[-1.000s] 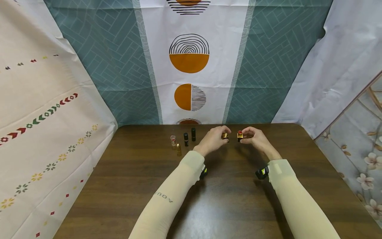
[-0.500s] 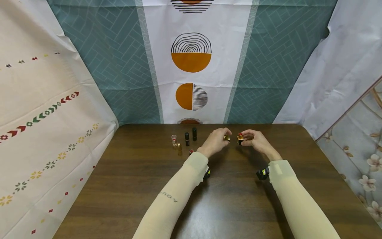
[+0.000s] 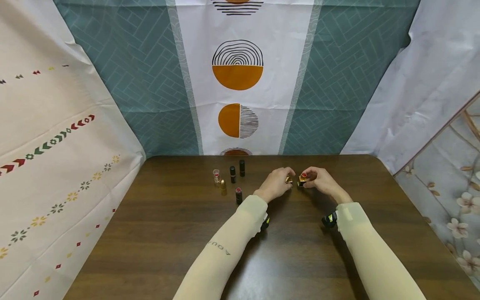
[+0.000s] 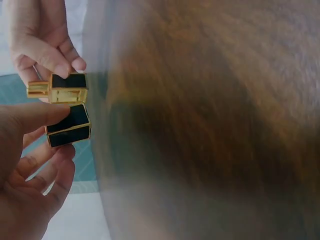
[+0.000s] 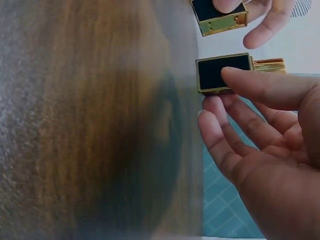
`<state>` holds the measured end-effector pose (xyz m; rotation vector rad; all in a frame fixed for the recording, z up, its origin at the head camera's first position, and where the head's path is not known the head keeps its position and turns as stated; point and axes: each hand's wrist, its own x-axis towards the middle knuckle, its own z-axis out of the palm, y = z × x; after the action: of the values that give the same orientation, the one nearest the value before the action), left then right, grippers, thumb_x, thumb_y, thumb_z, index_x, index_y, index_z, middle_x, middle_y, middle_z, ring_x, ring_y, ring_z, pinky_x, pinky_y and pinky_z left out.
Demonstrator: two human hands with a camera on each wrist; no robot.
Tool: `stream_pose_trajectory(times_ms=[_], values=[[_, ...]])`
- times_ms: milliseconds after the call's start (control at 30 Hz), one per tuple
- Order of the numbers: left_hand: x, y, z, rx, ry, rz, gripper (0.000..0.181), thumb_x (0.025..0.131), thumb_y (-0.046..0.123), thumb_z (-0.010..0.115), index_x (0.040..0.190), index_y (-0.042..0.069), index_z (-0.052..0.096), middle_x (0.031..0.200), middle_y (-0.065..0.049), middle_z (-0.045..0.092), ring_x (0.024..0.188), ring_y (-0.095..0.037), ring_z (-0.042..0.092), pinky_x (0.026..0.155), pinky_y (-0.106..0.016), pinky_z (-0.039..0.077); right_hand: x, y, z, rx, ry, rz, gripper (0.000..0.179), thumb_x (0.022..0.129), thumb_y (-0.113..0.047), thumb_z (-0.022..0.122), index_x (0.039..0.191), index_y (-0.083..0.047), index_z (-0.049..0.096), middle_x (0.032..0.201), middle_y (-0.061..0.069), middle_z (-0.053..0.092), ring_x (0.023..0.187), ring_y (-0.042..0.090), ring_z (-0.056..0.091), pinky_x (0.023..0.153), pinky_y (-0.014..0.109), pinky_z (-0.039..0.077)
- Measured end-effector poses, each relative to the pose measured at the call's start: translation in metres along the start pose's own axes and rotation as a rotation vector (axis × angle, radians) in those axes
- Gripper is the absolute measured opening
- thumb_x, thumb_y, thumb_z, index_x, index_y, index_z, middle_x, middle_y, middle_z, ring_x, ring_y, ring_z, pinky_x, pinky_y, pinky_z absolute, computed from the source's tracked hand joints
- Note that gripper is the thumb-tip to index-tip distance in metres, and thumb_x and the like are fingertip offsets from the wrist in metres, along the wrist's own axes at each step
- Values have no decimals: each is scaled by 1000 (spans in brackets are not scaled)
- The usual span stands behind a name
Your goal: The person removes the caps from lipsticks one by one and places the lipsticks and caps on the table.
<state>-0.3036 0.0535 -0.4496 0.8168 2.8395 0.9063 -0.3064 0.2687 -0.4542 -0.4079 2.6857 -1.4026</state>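
Note:
My left hand [image 3: 275, 184] pinches a black, gold-edged lipstick cap [image 4: 68, 126] between thumb and fingers. Just to its right, my right hand [image 3: 323, 183] grips the matching square lipstick [image 5: 225, 72] by its black base, thumb on one flat side. This lipstick is uncapped: its gold collar [image 4: 38, 90] shows, and the red tip [image 3: 304, 176] points up in the head view. Cap and base are held side by side near the table's far edge, the cap's open end hidden from the head view.
Left of my hands, several cosmetics stand on the wooden table [image 3: 180, 233]: a clear-capped lipstick [image 3: 216, 176], a gold tube [image 3: 223, 185], two black tubes [image 3: 233, 174] and a black lipstick with a red top [image 3: 238, 196]. A patterned curtain [image 3: 165, 83] hangs behind the far edge.
Both hands have come down and slightly nearer with the cap and the lipstick. My left hand has shifted right, and the red-topped black lipstick has come out from behind the left forearm.

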Motion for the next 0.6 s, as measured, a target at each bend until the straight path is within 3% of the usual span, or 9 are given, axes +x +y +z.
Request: stream_pose_trajectory(times_ms=[200, 467, 533, 600], values=[[3, 5, 10, 12, 1, -20, 35, 101, 14, 71, 135, 14, 63, 131, -3, 65, 120, -19, 62, 100, -30, 51, -3, 5, 0, 33, -4, 63, 37, 87, 8, 75, 122, 13, 61, 113, 27, 68, 104, 34, 64, 79, 25, 53], [9, 10, 23, 28, -21, -33, 40, 103, 15, 69, 141, 17, 59, 136, -4, 63, 126, -20, 60, 102, -31, 50, -10, 11, -4, 41, -31, 99, 37, 93, 6, 70, 127, 12, 59, 123, 30, 64, 115, 44, 62, 99, 55, 51], [11, 12, 26, 34, -19, -38, 41, 103, 16, 68, 143, 17, 58, 138, -4, 62, 128, -20, 59, 103, -32, 50, -11, 14, -6, 46, -26, 101, 36, 93, 7, 69, 127, 12, 59, 124, 31, 64, 117, 45, 61, 100, 55, 51], [15, 14, 31, 48, -11, -39, 42, 103, 17, 69, 143, 18, 58, 137, -3, 62, 128, -20, 58, 104, -33, 49, -10, 18, -7, 50, -18, 100, 36, 92, 9, 69, 126, 13, 59, 124, 31, 65, 116, 44, 62, 97, 48, 54]])
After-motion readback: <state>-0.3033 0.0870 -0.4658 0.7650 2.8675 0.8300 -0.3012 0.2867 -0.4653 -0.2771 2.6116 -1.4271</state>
